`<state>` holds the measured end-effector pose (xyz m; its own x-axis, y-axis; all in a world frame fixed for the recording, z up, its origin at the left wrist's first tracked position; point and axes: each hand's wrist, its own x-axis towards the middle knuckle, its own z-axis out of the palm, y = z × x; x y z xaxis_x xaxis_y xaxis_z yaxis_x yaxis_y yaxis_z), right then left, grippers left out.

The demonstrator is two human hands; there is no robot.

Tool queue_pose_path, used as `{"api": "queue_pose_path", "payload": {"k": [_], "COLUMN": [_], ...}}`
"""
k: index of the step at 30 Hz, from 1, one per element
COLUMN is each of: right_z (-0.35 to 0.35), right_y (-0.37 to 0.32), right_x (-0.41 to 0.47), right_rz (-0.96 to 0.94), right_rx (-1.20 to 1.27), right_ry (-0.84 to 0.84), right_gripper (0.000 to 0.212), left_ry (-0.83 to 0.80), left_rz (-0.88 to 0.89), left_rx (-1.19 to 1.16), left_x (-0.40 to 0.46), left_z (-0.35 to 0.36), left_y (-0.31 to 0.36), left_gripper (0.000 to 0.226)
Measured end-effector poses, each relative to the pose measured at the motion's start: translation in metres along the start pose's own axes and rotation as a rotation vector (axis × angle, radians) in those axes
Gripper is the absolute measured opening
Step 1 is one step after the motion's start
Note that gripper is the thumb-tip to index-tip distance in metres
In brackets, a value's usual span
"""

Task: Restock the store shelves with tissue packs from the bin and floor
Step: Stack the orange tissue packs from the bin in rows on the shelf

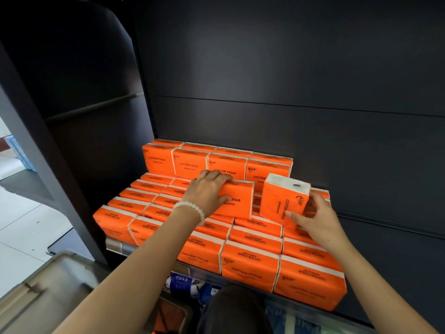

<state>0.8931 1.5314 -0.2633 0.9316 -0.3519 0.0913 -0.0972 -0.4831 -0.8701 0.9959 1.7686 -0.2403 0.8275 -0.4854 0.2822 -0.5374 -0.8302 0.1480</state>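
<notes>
The left hand [209, 189] grips one orange tissue pack [237, 198] upright, apparently to extend the standing back row [216, 162]. The right hand [320, 219] pinches a second pack [284, 201], tilted on end just beside it. Flat-stacked packs [255, 237] cover the shelf [115, 245]; a grey bin [48, 285] sits lower left.

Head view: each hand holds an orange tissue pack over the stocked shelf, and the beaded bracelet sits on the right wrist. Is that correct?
Not quite. The head view shows the beaded bracelet on the left wrist, not the right. The rest stands: the left hand grips one orange tissue pack, and the right hand holds another pack over the stocked shelf.
</notes>
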Motion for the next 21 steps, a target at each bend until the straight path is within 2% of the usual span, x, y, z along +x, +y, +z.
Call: {"api": "queue_pose_path", "payload": {"k": [2,6,10,15,21], "right_z": [0.000,0.000,0.001,0.031,0.095], "right_y": [0.003,0.000,-0.020,-0.062,-0.099], "right_x": [-0.001,-0.001,0.003,0.019,0.050], "right_rz": [0.016,-0.001,-0.088,-0.274,-0.402], "right_rx": [-0.018,-0.006,-0.010,-0.102,-0.282], "right_ry": [-0.006,0.038,0.095,0.054,-0.041], "right_gripper": [0.065,0.049,0.047,0.044,0.047], "left_ry": [0.001,0.021,0.067,0.079,0.074], "left_rz": [0.004,0.000,-0.033,-0.143,-0.234], "left_rx": [0.005,0.037,0.113,0.169,0.237], "left_x": [-0.001,-0.005,-0.015,-0.030,-0.032], "left_z": [0.001,-0.005,-0.018,-0.042,-0.055], "left_y": [0.000,0.000,-0.013,-0.059,-0.120], "left_gripper": [0.056,0.051,0.045,0.044,0.046]}}
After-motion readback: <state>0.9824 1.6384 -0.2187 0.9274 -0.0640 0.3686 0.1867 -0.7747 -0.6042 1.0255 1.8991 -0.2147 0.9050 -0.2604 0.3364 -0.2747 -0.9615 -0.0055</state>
